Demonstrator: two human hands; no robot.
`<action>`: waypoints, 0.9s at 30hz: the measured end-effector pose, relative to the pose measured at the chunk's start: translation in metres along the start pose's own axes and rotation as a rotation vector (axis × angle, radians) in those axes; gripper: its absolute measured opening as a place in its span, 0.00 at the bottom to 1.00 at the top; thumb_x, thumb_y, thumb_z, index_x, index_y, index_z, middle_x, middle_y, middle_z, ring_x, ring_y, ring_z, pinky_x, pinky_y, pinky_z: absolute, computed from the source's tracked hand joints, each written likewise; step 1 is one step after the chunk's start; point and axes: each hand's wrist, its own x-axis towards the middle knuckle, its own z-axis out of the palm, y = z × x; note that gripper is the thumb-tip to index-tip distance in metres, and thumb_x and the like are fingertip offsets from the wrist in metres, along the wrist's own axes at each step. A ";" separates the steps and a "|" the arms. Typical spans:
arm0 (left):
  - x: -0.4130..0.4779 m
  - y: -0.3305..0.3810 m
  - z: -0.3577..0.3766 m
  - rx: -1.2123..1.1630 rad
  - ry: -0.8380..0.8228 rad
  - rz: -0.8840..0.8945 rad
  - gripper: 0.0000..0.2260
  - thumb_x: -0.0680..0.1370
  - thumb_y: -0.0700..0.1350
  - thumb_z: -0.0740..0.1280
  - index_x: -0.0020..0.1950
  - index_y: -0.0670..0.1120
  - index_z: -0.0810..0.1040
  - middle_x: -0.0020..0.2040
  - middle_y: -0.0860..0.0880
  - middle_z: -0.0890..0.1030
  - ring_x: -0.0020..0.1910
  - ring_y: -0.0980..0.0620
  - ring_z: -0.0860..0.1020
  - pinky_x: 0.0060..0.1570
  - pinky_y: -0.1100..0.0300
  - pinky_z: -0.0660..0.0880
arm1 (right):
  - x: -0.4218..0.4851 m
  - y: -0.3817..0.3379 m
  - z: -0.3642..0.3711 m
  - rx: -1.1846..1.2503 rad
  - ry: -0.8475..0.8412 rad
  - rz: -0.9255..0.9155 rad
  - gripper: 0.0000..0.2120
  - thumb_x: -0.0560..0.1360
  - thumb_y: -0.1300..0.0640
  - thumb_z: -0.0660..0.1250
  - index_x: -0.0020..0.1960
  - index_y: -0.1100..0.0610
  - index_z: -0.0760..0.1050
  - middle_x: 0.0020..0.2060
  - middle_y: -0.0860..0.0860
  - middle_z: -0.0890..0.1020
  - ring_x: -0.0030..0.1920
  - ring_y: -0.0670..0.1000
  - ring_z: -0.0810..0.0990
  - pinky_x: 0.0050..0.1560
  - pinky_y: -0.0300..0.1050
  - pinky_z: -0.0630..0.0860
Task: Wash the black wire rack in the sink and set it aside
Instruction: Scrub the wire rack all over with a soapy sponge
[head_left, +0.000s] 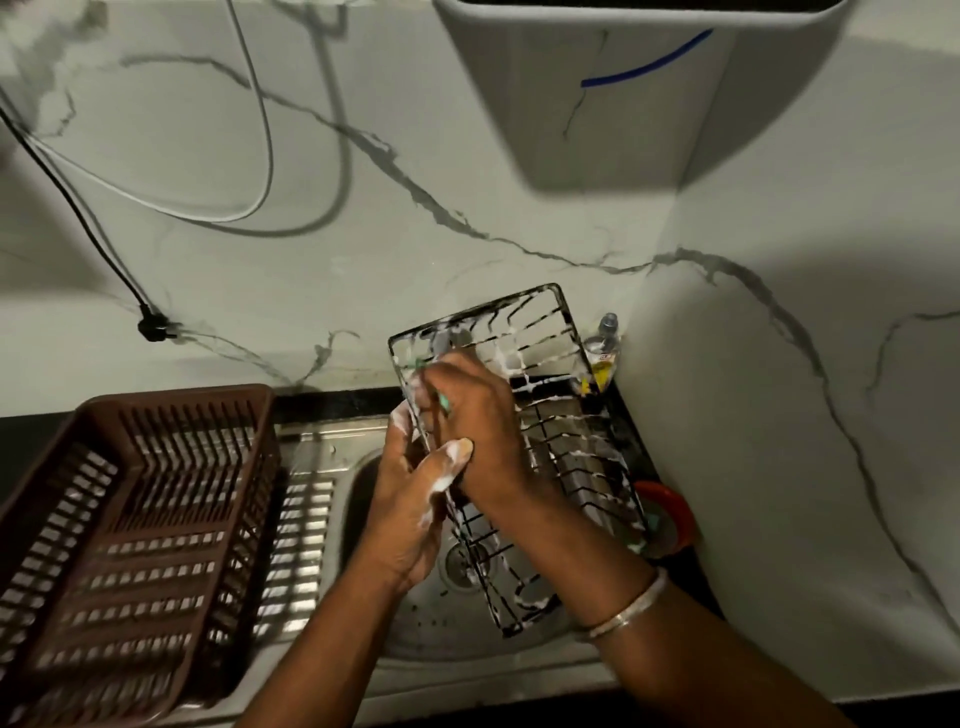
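Far left, a brown basket (171, 401) sits on the drainboard. That's the likely landing spot, and it's well apart from the action.

Now the sink (363, 499): the rack (576, 457) stands on end in it, bottom corner down by the drain, top leaning toward the wall, wires streaked with foam.

The left hand (410, 504) clamps round the rack's left edge, thumb over the front, fingers tucked behind, soap all over it. That's the worry: sudsy wire in a sudsy grip, with one hand carrying the tilt. If that hold slides, I'd say the rack drops sideways and clatters into the basin.

The right hand (467, 415) crosses in front of the left, knuckles up, wrist bent down. Its fingers are closed on a green scrubber (444, 404) pressed against the upper left wires. Push too hard there and the rack could pivot on its bottom corner.

Further right, a bottle (602, 353) stands in the corner, just beside the rack's top right edge. A swing that way could well knock it over. An orange tub (670, 512) sits near the lower right edge.

Judging by the foam, rinsing is not yet done.
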 end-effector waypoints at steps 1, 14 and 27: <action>0.000 0.001 -0.003 0.007 -0.005 -0.002 0.32 0.73 0.44 0.74 0.77 0.48 0.70 0.67 0.42 0.83 0.67 0.42 0.81 0.63 0.40 0.80 | 0.001 0.007 -0.002 -0.043 -0.043 -0.067 0.04 0.76 0.66 0.71 0.47 0.59 0.82 0.44 0.48 0.79 0.44 0.47 0.76 0.42 0.35 0.72; 0.005 0.007 -0.011 0.053 0.039 -0.008 0.30 0.72 0.45 0.76 0.73 0.49 0.74 0.64 0.46 0.85 0.65 0.42 0.82 0.66 0.32 0.76 | 0.004 0.013 0.013 -0.038 -0.038 -0.117 0.02 0.77 0.65 0.70 0.48 0.60 0.81 0.46 0.49 0.77 0.45 0.48 0.76 0.40 0.36 0.72; 0.011 0.012 -0.010 0.060 0.066 0.018 0.32 0.70 0.42 0.81 0.71 0.55 0.75 0.64 0.46 0.85 0.63 0.45 0.84 0.59 0.47 0.82 | 0.015 0.013 0.009 -0.297 0.083 0.166 0.13 0.77 0.59 0.61 0.59 0.60 0.76 0.52 0.55 0.80 0.48 0.53 0.78 0.41 0.42 0.69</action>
